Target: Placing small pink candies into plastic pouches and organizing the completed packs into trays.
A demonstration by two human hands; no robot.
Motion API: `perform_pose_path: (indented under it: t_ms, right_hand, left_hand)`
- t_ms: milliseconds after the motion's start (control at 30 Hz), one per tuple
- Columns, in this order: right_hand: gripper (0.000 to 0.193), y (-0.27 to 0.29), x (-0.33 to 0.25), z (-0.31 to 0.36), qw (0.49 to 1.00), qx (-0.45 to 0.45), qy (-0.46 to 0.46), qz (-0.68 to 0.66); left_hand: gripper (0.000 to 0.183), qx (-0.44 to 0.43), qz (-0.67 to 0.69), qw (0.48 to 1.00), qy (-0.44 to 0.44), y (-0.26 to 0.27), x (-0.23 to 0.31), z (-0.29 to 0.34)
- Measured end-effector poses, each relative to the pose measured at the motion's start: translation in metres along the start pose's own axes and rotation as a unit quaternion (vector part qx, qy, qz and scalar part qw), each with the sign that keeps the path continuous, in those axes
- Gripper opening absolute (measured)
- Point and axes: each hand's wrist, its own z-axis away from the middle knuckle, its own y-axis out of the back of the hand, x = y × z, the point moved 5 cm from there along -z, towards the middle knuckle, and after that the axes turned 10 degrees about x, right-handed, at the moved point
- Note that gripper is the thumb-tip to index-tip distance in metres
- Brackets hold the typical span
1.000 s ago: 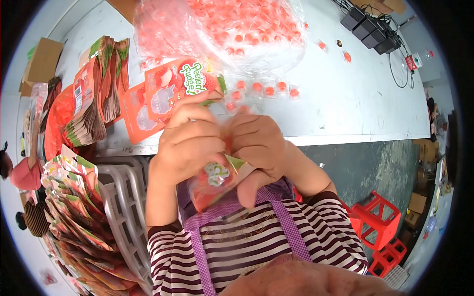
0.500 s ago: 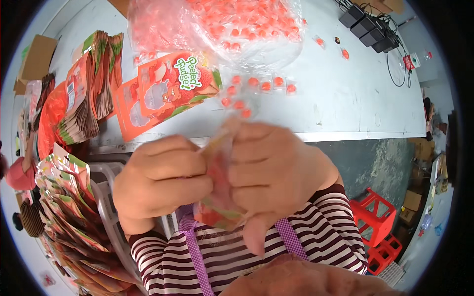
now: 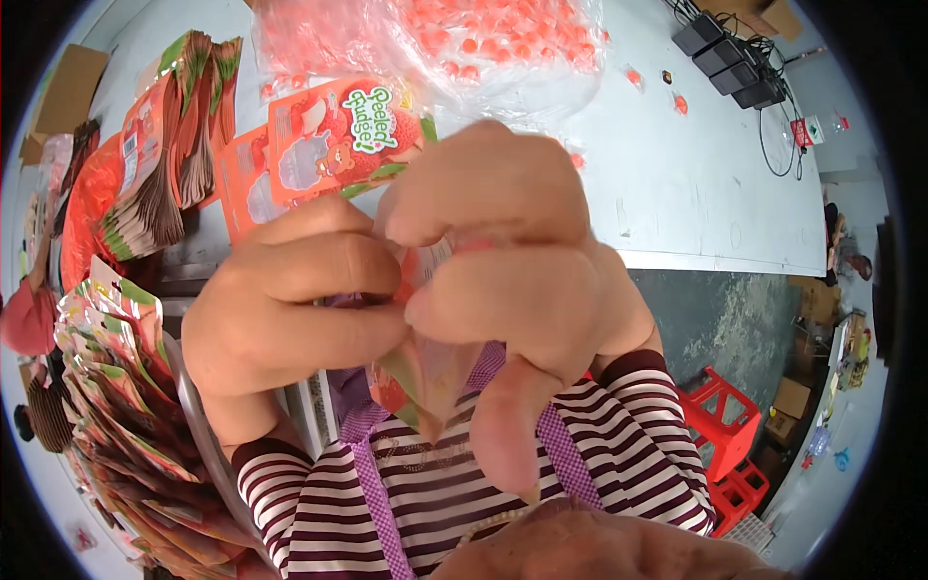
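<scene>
Both my hands are raised before my chest, past the table's near edge, closed on one red and green candy pouch (image 3: 411, 382). My left hand (image 3: 290, 300) pinches the pouch's left side with curled fingers. On the right side and upper part, my right hand (image 3: 522, 242) grips with bent fingers, its thumb hanging down apart from the pouch. Most of the pouch is hidden behind the fingers; a bit of pink or red shows between them. Beyond my hands, flat printed red pouches (image 3: 300, 184) lie overlapping on the table.
A clear plastic bag (image 3: 556, 48) of wrapped red candies lies at the back of the white table (image 3: 715, 193). Stacked pouches (image 3: 159, 164) stand at left, above a crate (image 3: 184, 387) heaped with pouches (image 3: 135, 387). Black power adapters (image 3: 730, 63) sit back right; red stools (image 3: 720, 420) stand below.
My hands have risen toward the table with the pouch, and the right hand now covers most of the loose candies. Its fingers bend more around the pouch's upper part.
</scene>
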Motion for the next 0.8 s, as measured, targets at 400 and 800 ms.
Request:
perform_pose_path:
  t_ms: [400, 800]
  right_hand:
    - [0.033, -0.001, -0.015, 0.009, 0.933, -0.222, -0.006, 0.282]
    - [0.089, 0.071, 0.023, 0.068, 0.904, -0.126, -0.223, 0.342]
  left_hand:
    - [0.025, 0.070, -0.135, 0.988, 0.018, 0.027, 0.017, 0.010]
    - [0.027, 0.094, -0.229, 0.959, 0.138, 0.034, 0.028, 0.049]
